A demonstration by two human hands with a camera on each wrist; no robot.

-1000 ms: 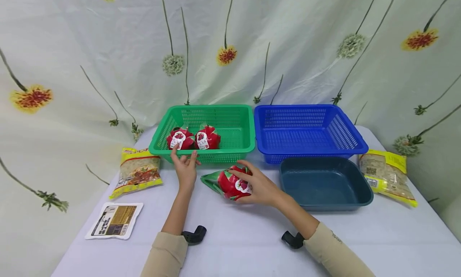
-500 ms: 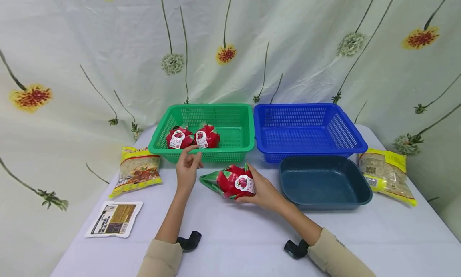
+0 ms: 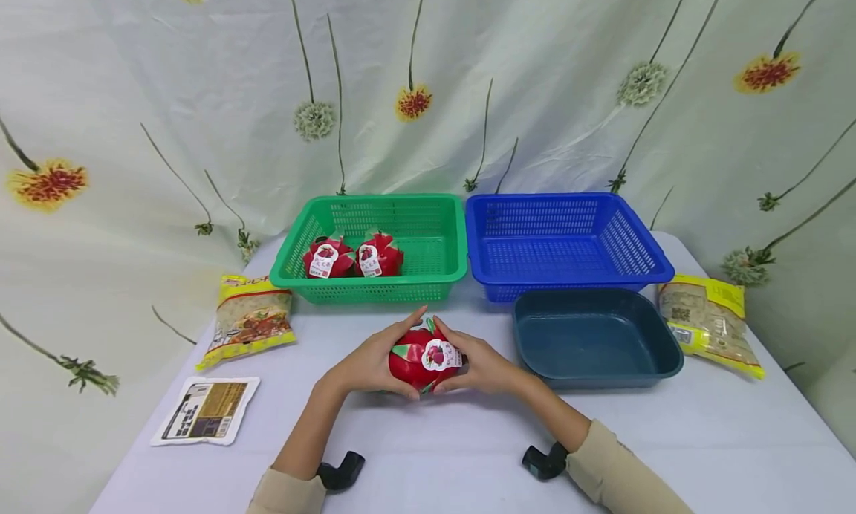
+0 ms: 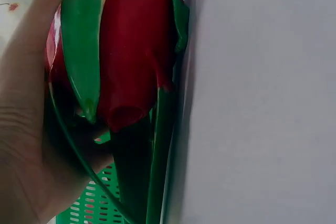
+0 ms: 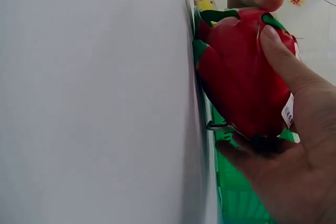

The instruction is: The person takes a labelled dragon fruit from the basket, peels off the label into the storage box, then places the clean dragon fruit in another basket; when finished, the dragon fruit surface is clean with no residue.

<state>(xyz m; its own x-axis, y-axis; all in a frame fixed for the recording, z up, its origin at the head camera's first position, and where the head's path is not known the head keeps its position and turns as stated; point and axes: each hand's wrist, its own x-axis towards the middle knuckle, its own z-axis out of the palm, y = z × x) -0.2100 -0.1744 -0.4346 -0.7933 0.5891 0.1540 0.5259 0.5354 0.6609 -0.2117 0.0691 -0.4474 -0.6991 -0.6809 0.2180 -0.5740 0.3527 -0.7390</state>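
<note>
A red dragon fruit point(image 3: 409, 356) with green scales and a white label lies on the white table, held between both hands. My left hand point(image 3: 366, 362) curls round its left side, thumb at the near edge and fingers at the far edge. From the right, my right hand point(image 3: 483, 362) grips the labelled end the same way. In the left wrist view, long green scales trail from the dragon fruit point(image 4: 134, 45) towards the palm. The right wrist view has my right thumb pressed on the dragon fruit point(image 5: 241, 72). Two more dragon fruits point(image 3: 379, 254) sit in the green basket point(image 3: 428, 290).
A blue basket point(image 3: 568, 280) stands right of the green one, with a dark teal tray point(image 3: 598, 380) in front of it. Yellow bags lie at the left point(image 3: 250, 317) and right point(image 3: 709, 321). A flat white-edged packet point(image 3: 206, 411) rests at the near left.
My left hand has come down from the green basket's front edge and taken hold of the dragon fruit's left side. The right hand keeps its grip.
</note>
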